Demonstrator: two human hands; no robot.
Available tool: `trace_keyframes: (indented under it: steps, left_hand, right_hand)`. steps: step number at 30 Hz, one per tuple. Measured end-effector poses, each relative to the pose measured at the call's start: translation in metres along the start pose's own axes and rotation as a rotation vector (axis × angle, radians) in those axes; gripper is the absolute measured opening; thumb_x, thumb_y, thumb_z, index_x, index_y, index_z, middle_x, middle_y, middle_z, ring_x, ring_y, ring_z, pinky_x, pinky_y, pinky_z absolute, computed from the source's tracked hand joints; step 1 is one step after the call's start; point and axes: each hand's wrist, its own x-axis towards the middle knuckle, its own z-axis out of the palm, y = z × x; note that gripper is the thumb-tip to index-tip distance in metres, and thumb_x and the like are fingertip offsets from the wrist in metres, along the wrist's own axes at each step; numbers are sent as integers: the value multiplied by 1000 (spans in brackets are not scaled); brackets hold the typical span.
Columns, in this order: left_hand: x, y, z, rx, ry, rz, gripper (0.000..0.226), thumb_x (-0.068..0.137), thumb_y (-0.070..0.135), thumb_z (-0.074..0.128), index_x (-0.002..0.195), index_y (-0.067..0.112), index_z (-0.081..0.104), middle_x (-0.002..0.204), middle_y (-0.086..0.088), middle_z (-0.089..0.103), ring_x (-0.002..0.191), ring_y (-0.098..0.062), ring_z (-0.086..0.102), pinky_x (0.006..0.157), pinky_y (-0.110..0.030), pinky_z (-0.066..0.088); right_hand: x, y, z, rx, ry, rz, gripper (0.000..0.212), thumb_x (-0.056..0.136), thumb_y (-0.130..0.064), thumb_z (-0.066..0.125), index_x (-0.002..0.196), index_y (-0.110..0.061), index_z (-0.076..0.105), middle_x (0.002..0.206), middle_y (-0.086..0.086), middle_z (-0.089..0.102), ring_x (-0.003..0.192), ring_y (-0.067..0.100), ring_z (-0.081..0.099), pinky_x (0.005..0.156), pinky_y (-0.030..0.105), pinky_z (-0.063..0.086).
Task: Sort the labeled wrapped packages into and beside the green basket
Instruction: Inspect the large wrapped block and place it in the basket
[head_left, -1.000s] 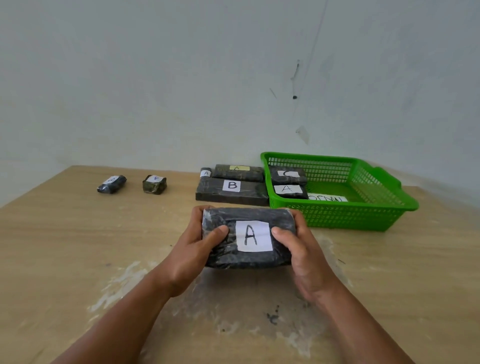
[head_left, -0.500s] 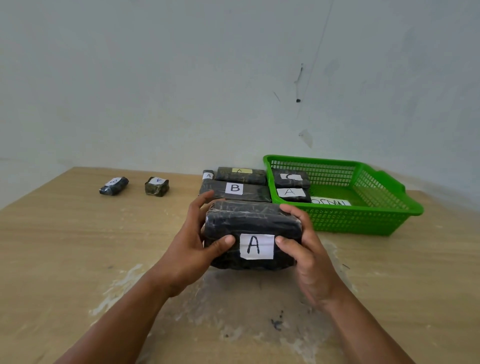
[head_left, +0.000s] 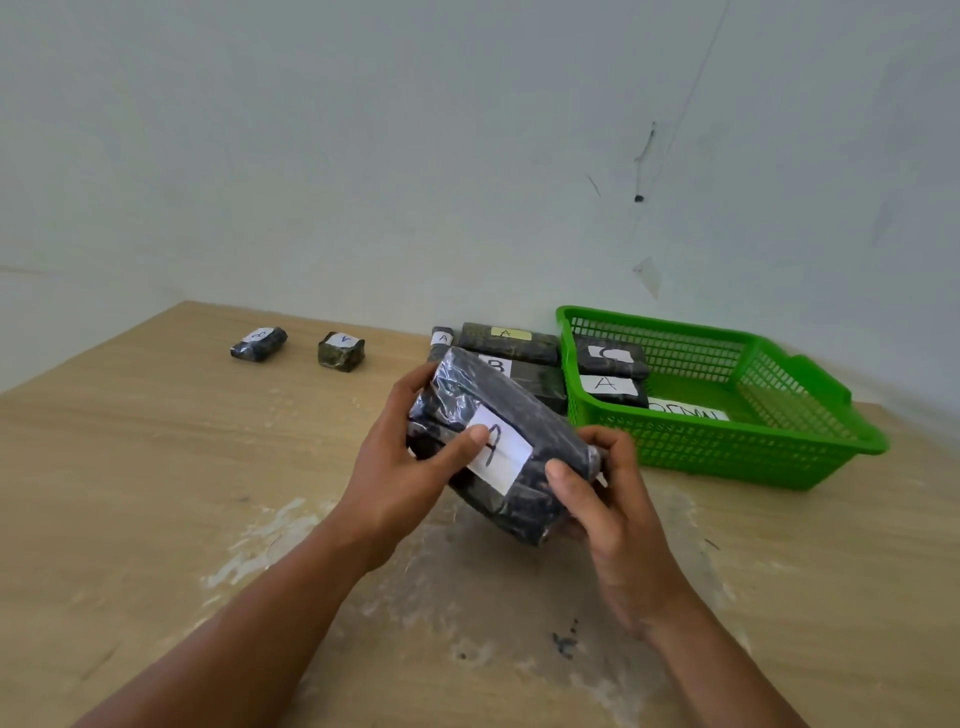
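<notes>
Table: pale wood-grain table (head_left: 156, 493), scuffed white in the patch nearest the person.
Hands: the left hand (head_left: 410, 467) and right hand (head_left: 602, 499) are apart, each clamped on one end of the same package. The left thumb lies over the edge of its label and the right fingers curl round the lower end.
Held package: large black plastic-wrapped block with a white paper label reading A (head_left: 519, 415), held over the near middle of the table. It is tilted with its right end lower, near the basket's front left corner.
Change: a second ago this block lay flat on the table, label up, with the hands on its ends. Half a second ago it was tipped up on edge. Now it looks lifted clear and swung to the right.
Meaning: the pickup seems done and the carry begun. Where the block belongs is not settled, since A labels lie both in and beside the basket.
Beside the basket: a flat dark package labelled B (head_left: 524, 371) is partly hidden behind the held block. Behind it lie a dark package with a yellow A label (head_left: 509, 340) and a thin dark package with a small white A label (head_left: 441, 340).
Basket: green plastic mesh basket (head_left: 727, 452). At its left end are a dark package labelled A (head_left: 610, 389) and, behind it, a dark package with a C-like label (head_left: 613, 356). A white paper slip (head_left: 685, 410) lies on the basket floor, its writing unreadable.
Far left: two small wrapped packages (head_left: 258, 344) and (head_left: 341, 352) sit well apart from the rest.
</notes>
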Motion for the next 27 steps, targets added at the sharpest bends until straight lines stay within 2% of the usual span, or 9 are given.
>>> trace_keyframes:
  steps: [6,9,11,13,15,18,22,24,27]
  left_hand:
    - [-1,4,0,-63,65,14,66,75,39,89,132,42,58,126,-4,70,106,-23,74,90,-50,62]
    - [0,4,0,-30,102,41,66,69,44,89,129,42,61,127,-8,68,108,-26,73,90,-50,61]
    - [-1,4,0,7,120,46,67,69,45,90,128,44,60,126,-3,67,108,-22,73,90,-47,62]
    - [-4,6,3,3,148,47,73,72,39,92,132,44,51,123,7,65,106,-15,73,88,-40,62]
    - [-6,8,5,-60,179,23,83,69,41,91,137,37,42,125,9,62,105,-11,73,86,-35,62]
    - [-5,6,6,-321,148,-54,61,81,35,80,132,24,50,131,-8,63,114,-26,70,89,-43,60]
    - [-6,8,7,-384,38,-112,41,97,16,65,133,33,55,122,-15,70,106,-32,72,83,-47,60]
    - [-7,10,8,-344,10,-121,42,100,13,61,135,37,55,118,-15,71,103,-33,73,87,-52,61]
    - [-11,12,10,-243,-61,-121,47,90,24,72,129,48,59,124,-13,68,108,-34,72,90,-57,60]
  right_hand:
    - [-7,-1,13,-21,-67,53,57,76,-57,70,115,-19,50,99,-5,72,93,16,70,82,46,58]
    - [-8,-2,16,-33,-71,63,57,76,-55,69,114,-16,51,102,8,66,92,19,66,84,56,56]
    - [-8,-2,16,-28,-74,65,58,76,-55,69,113,-14,52,107,16,64,93,22,66,85,57,55]
    - [-6,-2,14,-19,-67,64,58,75,-54,72,112,-14,55,106,16,66,94,24,66,85,53,55]
    - [-4,-1,12,12,-56,65,54,74,-53,75,108,-14,58,102,15,66,94,27,64,86,52,53]
    - [-2,2,12,125,-71,108,48,75,-47,77,104,-14,59,101,14,67,95,25,65,90,52,53]
    - [-6,5,12,109,-121,145,49,76,-45,76,109,-12,61,118,29,66,107,35,66,102,65,48]
    - [-6,5,11,103,-115,142,46,76,-45,75,111,-18,63,120,23,69,117,39,66,103,60,50]
    - [-2,-1,10,139,-82,87,52,79,-49,74,126,-33,60,126,12,73,120,34,68,105,58,52]
